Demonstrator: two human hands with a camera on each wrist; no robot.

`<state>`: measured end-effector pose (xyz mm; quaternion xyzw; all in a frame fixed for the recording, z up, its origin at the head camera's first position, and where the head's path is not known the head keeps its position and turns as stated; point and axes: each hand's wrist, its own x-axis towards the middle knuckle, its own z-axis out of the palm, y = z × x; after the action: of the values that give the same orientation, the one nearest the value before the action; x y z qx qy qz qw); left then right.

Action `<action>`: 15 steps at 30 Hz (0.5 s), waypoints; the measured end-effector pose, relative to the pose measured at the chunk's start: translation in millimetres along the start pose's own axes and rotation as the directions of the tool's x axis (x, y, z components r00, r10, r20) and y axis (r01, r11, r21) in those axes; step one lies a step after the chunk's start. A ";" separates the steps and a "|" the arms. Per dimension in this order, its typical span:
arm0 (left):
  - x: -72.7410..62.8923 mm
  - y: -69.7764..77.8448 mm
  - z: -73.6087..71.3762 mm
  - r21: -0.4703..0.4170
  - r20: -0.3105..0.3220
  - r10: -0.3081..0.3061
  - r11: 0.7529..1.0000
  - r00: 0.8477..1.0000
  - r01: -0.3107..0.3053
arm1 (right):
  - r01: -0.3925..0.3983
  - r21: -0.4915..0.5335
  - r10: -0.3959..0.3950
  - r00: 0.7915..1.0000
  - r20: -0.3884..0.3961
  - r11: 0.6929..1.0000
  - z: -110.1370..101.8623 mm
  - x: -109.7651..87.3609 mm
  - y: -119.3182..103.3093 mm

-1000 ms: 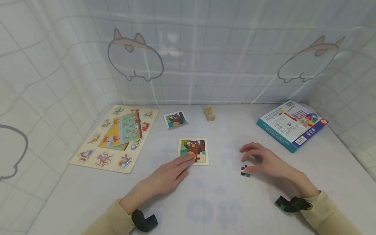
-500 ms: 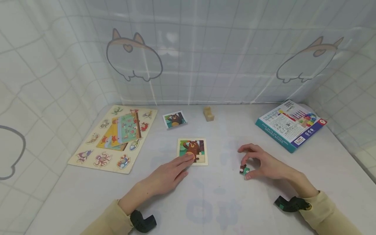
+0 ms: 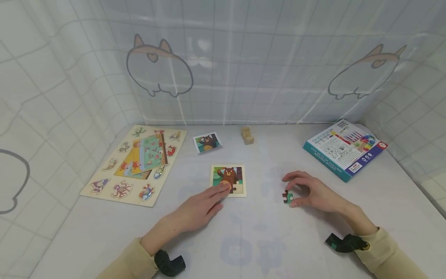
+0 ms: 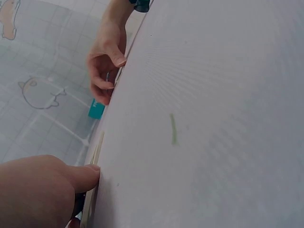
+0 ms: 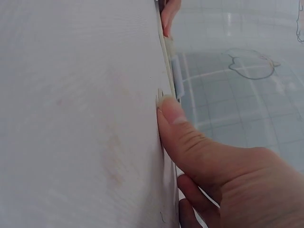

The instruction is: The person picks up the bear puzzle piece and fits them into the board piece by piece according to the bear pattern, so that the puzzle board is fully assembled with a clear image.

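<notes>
My left hand (image 3: pixel 195 211) lies with its fingers extended over the lower left of a small wooden bear puzzle board (image 3: pixel 245 179), the fingertips resting on the picture. Bare wood shows in the board's lower right corner. To the right of the board, my right hand (image 3: pixel 313 193) pinches a small green and brown puzzle piece (image 3: pixel 287 197) between thumb and fingers, close to the tabletop. The left wrist view shows the left thumb (image 4: pixel 88 176) at the board's edge. In the right wrist view the right thumb (image 5: pixel 173 111) is at the piece's edge.
A bear picture card (image 3: pixel 207 142) and a small notched wooden block (image 3: pixel 247 135) lie beyond the board. A large sea-animal puzzle board (image 3: pixel 101 175), bearing colourful puzzles, lies at the left. A teal and purple box (image 3: pixel 343 149) is at the back right.
The puzzle piece has been turned in my right fingers and shifted slightly left and away, its green part now facing the thumb. My left hand has stayed on the board.
</notes>
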<state>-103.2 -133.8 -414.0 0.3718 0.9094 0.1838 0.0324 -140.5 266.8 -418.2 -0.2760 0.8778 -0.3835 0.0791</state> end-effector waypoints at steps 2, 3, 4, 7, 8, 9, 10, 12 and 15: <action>0.4 0.2 0.0 -0.001 0.003 -0.003 1.000 1.000 0.003 | -0.021 0.003 0.021 1.000 -0.005 1.000 -0.1 -0.2 0.4; 0.6 0.3 0.0 -0.002 0.006 -0.005 1.000 1.000 0.005 | -0.028 0.003 0.028 1.000 -0.007 1.000 -0.2 -0.4 0.6; 0.8 0.4 0.0 -0.001 0.008 -0.007 1.000 1.000 0.007 | -0.032 0.003 0.032 0.999 -0.009 0.999 -0.2 -0.5 0.8; 1.1 0.9 -0.3 -0.003 0.012 -0.013 1.000 1.000 0.013 | -0.033 0.006 0.033 0.999 -0.013 0.999 -0.2 -0.7 1.3; 1.1 1.0 -0.4 -0.003 0.011 -0.013 1.000 1.000 0.013 | -0.031 0.007 0.031 0.999 -0.014 1.000 -0.2 -0.7 1.1; 1.1 1.1 -0.4 -0.003 0.011 -0.014 1.000 1.000 0.014 | -0.029 0.008 0.029 0.999 -0.014 1.000 -0.3 -0.6 0.8; 1.0 1.2 -0.6 -0.003 0.011 -0.014 1.000 1.000 0.014 | -0.028 0.008 0.028 0.999 -0.014 1.000 -0.4 -0.5 0.4; 0.9 1.3 -0.6 -0.002 0.009 -0.012 1.000 1.000 0.012 | -0.030 0.013 0.030 0.999 -0.015 0.999 -0.9 -0.3 -0.7; 1.0 1.2 -0.6 -0.001 0.009 -0.011 1.000 1.000 0.011 | -0.041 0.018 0.041 0.999 -0.012 0.999 -1.3 0.0 -2.0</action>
<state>-103.2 -132.6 -413.0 0.3676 0.9111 0.1825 0.0377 -140.1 266.6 -415.8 -0.2549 0.8802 -0.3913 0.0842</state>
